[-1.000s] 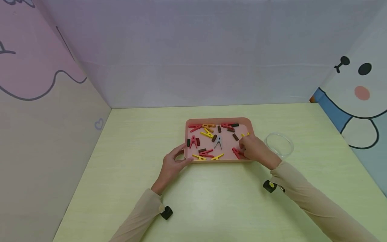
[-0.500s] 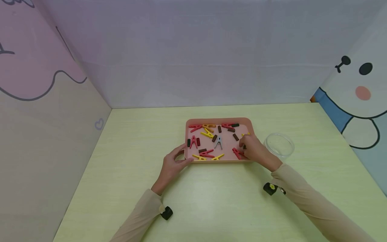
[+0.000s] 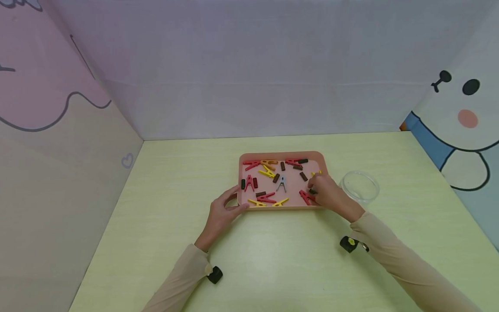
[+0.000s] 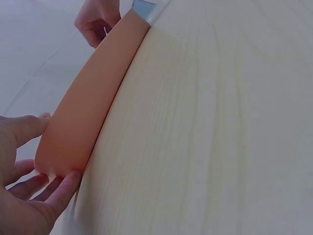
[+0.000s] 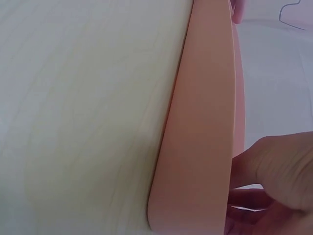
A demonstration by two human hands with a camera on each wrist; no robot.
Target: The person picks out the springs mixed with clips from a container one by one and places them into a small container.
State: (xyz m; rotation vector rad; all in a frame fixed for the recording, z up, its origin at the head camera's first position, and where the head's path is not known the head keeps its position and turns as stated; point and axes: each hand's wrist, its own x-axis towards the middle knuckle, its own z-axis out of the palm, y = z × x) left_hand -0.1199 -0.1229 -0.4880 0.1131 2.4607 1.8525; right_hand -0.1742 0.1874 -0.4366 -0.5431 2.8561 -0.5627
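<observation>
A pink tray (image 3: 320, 161) lies on the pale green table and holds several red, yellow and grey clothespins plus small dark brown pieces. My left hand (image 3: 237, 197) holds the tray's near-left corner, with the fingers on the left rim and the thumb on the front edge; in the left wrist view that hand (image 4: 58, 147) clasps the tray corner (image 4: 78, 127). My right hand (image 3: 312, 189) reaches into the tray's right side, beside a red clothespin (image 3: 305, 197), and its fingertips pinch a small dark brown piece (image 3: 312, 191). The right wrist view shows only the tray's outer wall (image 5: 200, 122) and part of my right hand (image 5: 266, 178).
A clear glass bowl (image 3: 360, 186) stands on the table just right of the tray. Printed panels wall the table in on the left, at the back and on the right. Bare tabletop lies in front of the tray between my forearms.
My right hand's fingertips have drawn together over a small dark piece at the tray's right side. The left hand and the tray have not moved.
</observation>
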